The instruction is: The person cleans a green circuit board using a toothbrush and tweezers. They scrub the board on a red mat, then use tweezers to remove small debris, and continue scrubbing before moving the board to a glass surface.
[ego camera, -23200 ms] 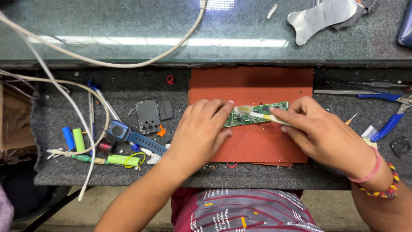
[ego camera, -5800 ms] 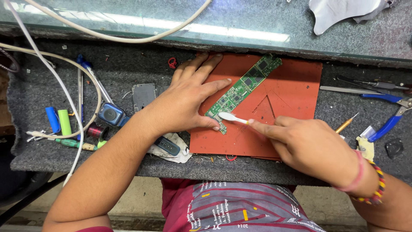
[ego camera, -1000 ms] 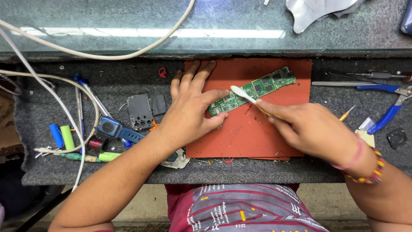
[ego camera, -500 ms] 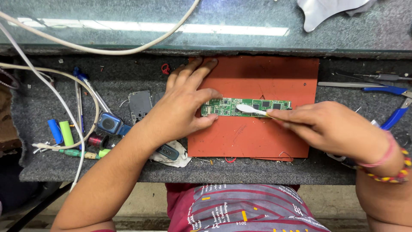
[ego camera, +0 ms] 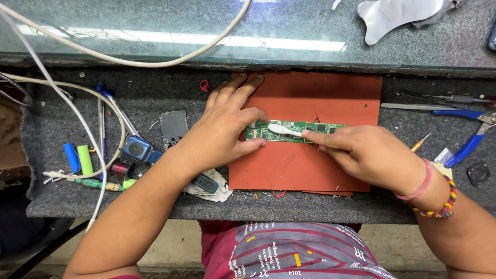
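A person's left hand (ego camera: 219, 132) lies flat, fingers spread, pinning the left end of a long green circuit board (ego camera: 297, 132) to a red work mat (ego camera: 305, 170). The right hand (ego camera: 369, 152) is closed around the handle of a small white brush (ego camera: 281, 129), its head resting on the board just right of the left fingertips. Left of the holding hand sit a blue smartwatch (ego camera: 137, 149) and two cylindrical battery cells (ego camera: 78, 157); well right of the brush hand lie blue-handled pliers (ego camera: 473, 137).
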